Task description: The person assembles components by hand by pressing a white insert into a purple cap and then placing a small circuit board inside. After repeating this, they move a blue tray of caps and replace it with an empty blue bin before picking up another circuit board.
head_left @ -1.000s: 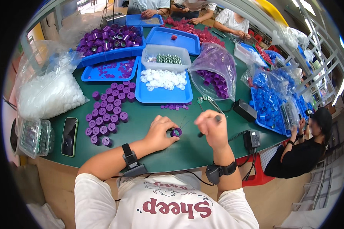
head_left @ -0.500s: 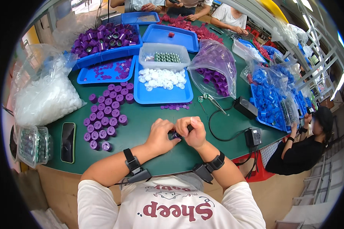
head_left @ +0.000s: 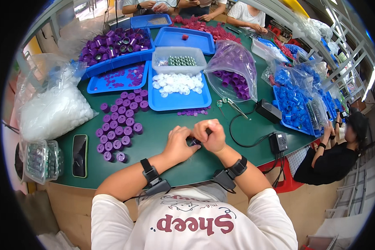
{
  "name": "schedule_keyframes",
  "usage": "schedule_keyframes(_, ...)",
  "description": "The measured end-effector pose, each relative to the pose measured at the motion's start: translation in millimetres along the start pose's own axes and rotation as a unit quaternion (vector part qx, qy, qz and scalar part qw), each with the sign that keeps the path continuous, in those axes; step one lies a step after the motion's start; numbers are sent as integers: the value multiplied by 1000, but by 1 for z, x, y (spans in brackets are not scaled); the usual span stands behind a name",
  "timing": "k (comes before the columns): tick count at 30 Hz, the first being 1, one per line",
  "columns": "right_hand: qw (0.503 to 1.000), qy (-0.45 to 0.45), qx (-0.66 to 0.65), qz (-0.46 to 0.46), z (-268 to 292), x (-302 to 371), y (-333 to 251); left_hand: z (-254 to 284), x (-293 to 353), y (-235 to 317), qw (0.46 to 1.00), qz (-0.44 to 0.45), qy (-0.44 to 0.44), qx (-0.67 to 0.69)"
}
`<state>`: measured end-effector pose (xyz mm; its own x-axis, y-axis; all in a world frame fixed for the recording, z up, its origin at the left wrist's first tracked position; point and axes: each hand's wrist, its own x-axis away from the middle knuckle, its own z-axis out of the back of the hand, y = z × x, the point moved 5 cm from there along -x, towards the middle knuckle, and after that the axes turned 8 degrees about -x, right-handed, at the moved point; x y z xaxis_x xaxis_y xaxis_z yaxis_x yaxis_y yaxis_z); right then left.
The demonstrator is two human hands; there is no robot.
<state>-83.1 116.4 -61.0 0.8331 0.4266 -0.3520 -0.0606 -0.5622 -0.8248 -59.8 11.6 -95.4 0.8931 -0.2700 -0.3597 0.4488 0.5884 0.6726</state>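
Note:
My left hand [head_left: 178,143] is closed around a small purple cap [head_left: 194,142], resting low over the green table [head_left: 162,121]. Most of the cap is hidden behind my fingers. Right beside it, my right hand [head_left: 211,136] is curled into a fist above the cap. A dark bit shows in that fist, but its kind is hidden. Purple caps [head_left: 118,131] stand in loose rows to the left of my hands. Beyond my hands lie small purple discs [head_left: 194,111] and, in a blue tray [head_left: 154,103], many translucent white discs [head_left: 177,84].
Tweezers [head_left: 237,109] and a black power box [head_left: 268,111] with a cable lie to the right. A phone [head_left: 79,155], clear clamshell boxes [head_left: 41,160] and a bag of white parts [head_left: 54,110] are at left. Co-workers sit across and at right; blue parts [head_left: 293,104] fill a tray.
The view has shifted slightly. My right fist has turned a little over the purple cap, and my left hand still holds it. The standing caps keep their arrangement.

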Motion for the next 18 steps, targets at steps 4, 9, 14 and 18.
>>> schedule_keyframes(4,999,12,-2,38,-2,0,-2,1,3,-1,1000,-1,12,-11)
schedule_keyframes(9,999,-16,31,-7,-5,-10,8,0,0,-3,1000,8,4,7)
schedule_keyframes(14,995,-7,92,25,-6,-9,8,4,-5,4,1000,-9,14,19)
schedule_keyframes(18,998,23,-1,56,-1,-13,-9,3,-6,2,1000,13,-2,9)
